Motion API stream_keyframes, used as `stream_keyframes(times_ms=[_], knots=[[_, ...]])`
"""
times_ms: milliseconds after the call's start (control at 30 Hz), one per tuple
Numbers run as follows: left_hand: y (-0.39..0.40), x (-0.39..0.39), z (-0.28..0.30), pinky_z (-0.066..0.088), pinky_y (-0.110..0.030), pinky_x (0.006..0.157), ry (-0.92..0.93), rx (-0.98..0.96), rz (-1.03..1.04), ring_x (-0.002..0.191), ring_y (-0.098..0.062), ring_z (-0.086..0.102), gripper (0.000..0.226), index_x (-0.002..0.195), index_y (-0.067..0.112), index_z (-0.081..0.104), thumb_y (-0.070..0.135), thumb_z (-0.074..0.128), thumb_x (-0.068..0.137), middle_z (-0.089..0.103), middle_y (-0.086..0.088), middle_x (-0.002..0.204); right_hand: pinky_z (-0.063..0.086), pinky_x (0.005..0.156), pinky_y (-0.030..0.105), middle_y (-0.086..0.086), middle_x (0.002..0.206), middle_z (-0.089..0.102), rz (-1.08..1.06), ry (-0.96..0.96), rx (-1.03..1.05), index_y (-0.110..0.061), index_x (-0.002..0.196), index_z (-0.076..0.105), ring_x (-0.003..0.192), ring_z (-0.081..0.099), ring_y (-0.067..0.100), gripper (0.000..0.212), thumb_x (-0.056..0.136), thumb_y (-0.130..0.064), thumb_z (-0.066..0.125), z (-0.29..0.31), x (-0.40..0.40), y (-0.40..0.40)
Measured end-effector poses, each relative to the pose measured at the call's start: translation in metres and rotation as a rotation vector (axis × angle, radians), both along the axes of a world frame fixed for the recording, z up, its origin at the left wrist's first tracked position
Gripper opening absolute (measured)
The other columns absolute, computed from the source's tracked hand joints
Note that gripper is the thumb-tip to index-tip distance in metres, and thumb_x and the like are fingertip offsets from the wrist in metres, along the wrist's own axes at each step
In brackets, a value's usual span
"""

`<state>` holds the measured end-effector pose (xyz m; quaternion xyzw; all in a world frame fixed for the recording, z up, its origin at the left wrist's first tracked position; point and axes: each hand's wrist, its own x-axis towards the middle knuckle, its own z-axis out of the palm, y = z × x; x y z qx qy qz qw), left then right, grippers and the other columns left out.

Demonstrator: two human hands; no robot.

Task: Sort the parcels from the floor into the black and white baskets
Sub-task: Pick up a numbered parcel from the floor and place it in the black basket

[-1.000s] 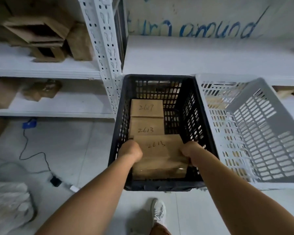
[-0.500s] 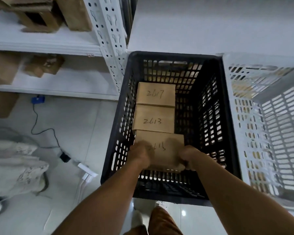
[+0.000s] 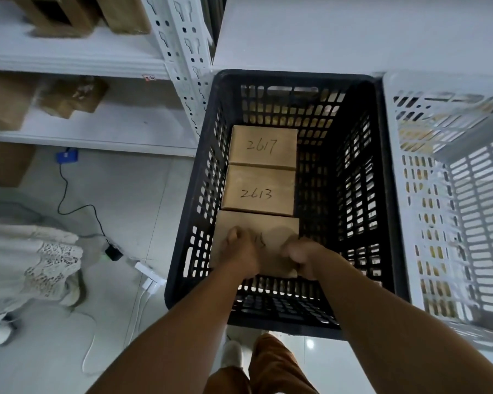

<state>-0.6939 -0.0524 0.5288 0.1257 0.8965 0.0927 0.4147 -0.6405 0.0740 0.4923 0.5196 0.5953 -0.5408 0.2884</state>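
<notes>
A black basket (image 3: 387,194) stands on the floor in front of me. Inside it, along its left wall, lie three brown cardboard parcels in a row: one marked 2617 (image 3: 264,147) at the far end, one marked 2613 (image 3: 258,190) in the middle, and a third parcel (image 3: 248,223) nearest me. My left hand (image 3: 239,253) and my right hand (image 3: 303,258) both grip that nearest parcel low inside the basket, covering most of its writing. A white basket (image 3: 467,177) stands against the black one's right side.
White metal shelving (image 3: 180,46) with cardboard boxes (image 3: 69,95) stands at the left. A blue plug (image 3: 67,156), black cable and white power strip (image 3: 150,275) lie on the floor left of the basket. A pale lace cloth (image 3: 32,263) lies at far left. My legs are below.
Both hands have lowered the nearest parcel deeper into the black basket, beside the parcel marked 2613. My view has tilted further down over the basket.
</notes>
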Motion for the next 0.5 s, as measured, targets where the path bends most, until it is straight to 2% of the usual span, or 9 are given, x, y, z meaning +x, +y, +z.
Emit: stream_keyframes(times_ms=[100,200,300,400,500], knots=[[-0.004,-0.002,0.005,0.028,-0.033,0.111,0.023,0.093,0.037,0.139,-0.029,0.024,0.067,0.149,0.010,0.018,0.023,0.053,0.094,0.009,-0.007,0.156,0.048,0.098,0.039,0.020,0.132,0.054,-0.041,0.046,0.022,0.003,0.134,0.049,0.115,0.055,0.031,0.038,0.097,-0.008,0.047,0.010,0.001,0.000],[-0.005,-0.003,0.018,0.026,-0.033,0.115,0.054,0.197,0.099,0.141,-0.027,0.026,0.066,0.151,0.011,0.019,0.026,0.052,0.095,0.018,-0.008,0.156,0.051,0.095,0.042,0.018,0.119,0.061,-0.148,0.113,0.038,0.001,0.130,0.054,0.107,0.059,0.032,0.041,0.094,-0.020,0.052,0.019,0.004,-0.002],[-0.006,0.002,0.035,0.038,-0.030,0.104,0.091,0.327,0.180,0.133,-0.024,0.041,0.060,0.150,0.018,0.024,0.030,0.048,0.097,0.030,-0.005,0.152,0.055,0.089,0.047,0.013,0.108,0.066,-0.272,0.201,0.035,-0.006,0.124,0.060,0.097,0.064,0.032,0.049,0.085,-0.035,0.059,0.012,0.016,0.002],[-0.009,0.012,0.055,0.039,-0.025,0.095,0.094,0.455,0.241,0.131,-0.022,0.044,0.053,0.148,0.019,0.031,0.033,0.045,0.099,0.034,-0.003,0.152,0.054,0.091,0.047,0.012,0.108,0.066,-0.396,0.285,0.082,-0.010,0.123,0.059,0.096,0.064,0.033,0.054,0.082,-0.044,0.055,0.059,0.027,-0.010],[-0.012,0.027,0.076,0.038,-0.030,0.102,0.079,0.564,0.278,0.130,-0.023,0.045,0.048,0.144,0.019,0.039,0.036,0.045,0.099,0.042,-0.004,0.148,0.049,0.096,0.045,0.011,0.110,0.064,-0.473,0.369,0.146,-0.012,0.117,0.059,0.102,0.061,0.032,0.043,0.094,-0.046,0.044,0.105,0.047,-0.024]])
